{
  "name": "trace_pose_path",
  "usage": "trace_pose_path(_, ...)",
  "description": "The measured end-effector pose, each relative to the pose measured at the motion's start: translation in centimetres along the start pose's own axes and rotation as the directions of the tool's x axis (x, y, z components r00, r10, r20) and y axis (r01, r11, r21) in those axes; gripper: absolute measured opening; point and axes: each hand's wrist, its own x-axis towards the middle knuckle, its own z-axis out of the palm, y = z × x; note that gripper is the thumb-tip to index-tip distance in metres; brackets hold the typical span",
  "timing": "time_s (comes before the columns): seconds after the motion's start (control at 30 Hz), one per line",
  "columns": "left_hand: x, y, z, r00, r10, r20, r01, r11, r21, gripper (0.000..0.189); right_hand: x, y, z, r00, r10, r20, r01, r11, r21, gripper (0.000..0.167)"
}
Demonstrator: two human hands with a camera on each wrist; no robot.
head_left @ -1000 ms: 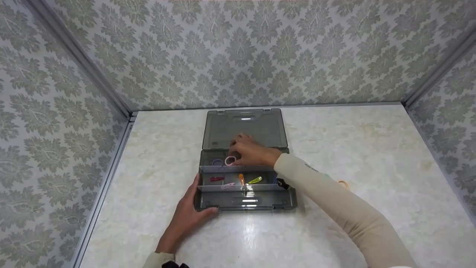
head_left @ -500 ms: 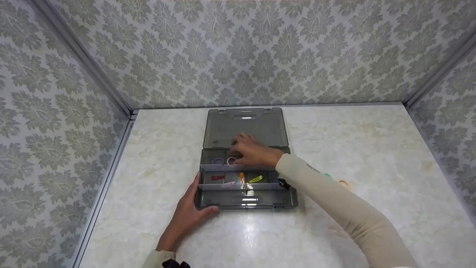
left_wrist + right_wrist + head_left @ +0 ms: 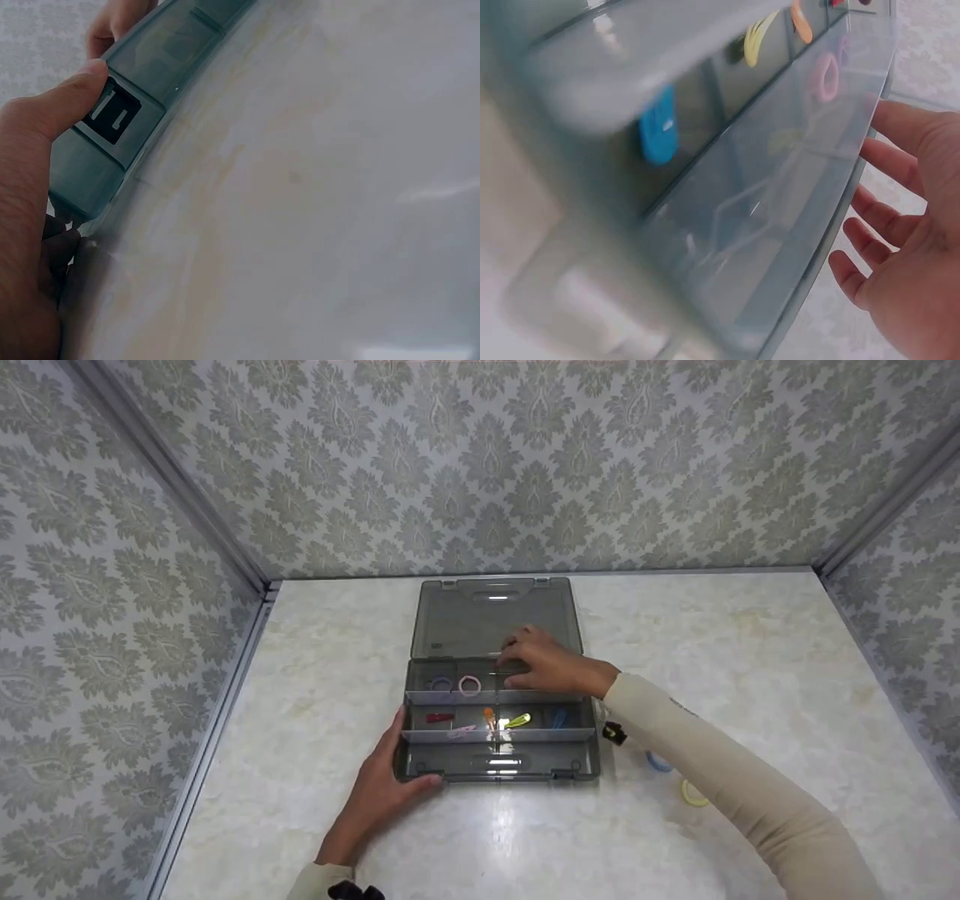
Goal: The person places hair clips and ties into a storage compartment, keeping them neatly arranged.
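A smoky translucent storage box [image 3: 454, 754] lies with its lid [image 3: 480, 622] laid back. My left hand [image 3: 386, 784] grips the box's front left corner, its thumb on the front wall near the latch [image 3: 112, 112]. Above the back row, my right hand [image 3: 551, 660] has loosely bent, spread fingers and nothing visible in them. A purple hair tie [image 3: 441, 685] and a pink hair tie [image 3: 469, 685] lie in that row, left of the right hand. The middle row holds several snap hair clips: red [image 3: 439, 718], pink [image 3: 462, 731], orange [image 3: 490, 717], yellow [image 3: 518, 721] and blue [image 3: 658, 127].
Clear dividers [image 3: 450, 697] separate the rows. On the table right of the box lie a blue ring-shaped band [image 3: 660, 762] and a yellow one [image 3: 694, 793], partly under the right sleeve [image 3: 720, 765]. A patterned wall [image 3: 525, 472] stands behind the table.
My right hand has moved right along the back row, away from the pink hair tie, which stays in the box. The blue clip is uncovered. My left hand keeps its place.
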Motion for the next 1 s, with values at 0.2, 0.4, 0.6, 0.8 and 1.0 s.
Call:
trace_pose_path(0.2,0.1,-0.1,0.0,1.000,0.021,-0.003,-0.021,1.000,0.016,0.129,-1.8,1.4,-0.7,0.999,0.028,-0.036,-0.025,0.997,0.077,0.035)
trace_pose_path(0.4,0.1,-0.1,0.0,1.000,0.023,0.000,-0.023,1.000,0.014,0.128,-3.8,2.3,-0.9,0.995,0.018,-0.103,-0.004,0.991,0.132,0.043)
trace_pose_path(0.6,0.1,0.1,0.0,1.000,0.000,0.000,0.000,1.000,0.017,0.128,-6.1,3.3,-0.2,0.978,0.017,-0.209,0.005,0.994,0.107,0.047)
trace_pose_path(0.8,0.0,0.3,-0.1,1.000,-0.022,0.013,0.022,1.000,0.000,0.130,-8.6,4.0,0.8,0.940,0.035,-0.341,0.005,0.993,0.117,0.043)
trace_pose_path(1.0,-0.1,0.1,-0.1,0.999,-0.036,0.016,0.036,0.999,-0.014,0.131,-10.9,4.9,1.0,0.918,0.080,-0.390,-0.005,0.982,0.189,0.041)
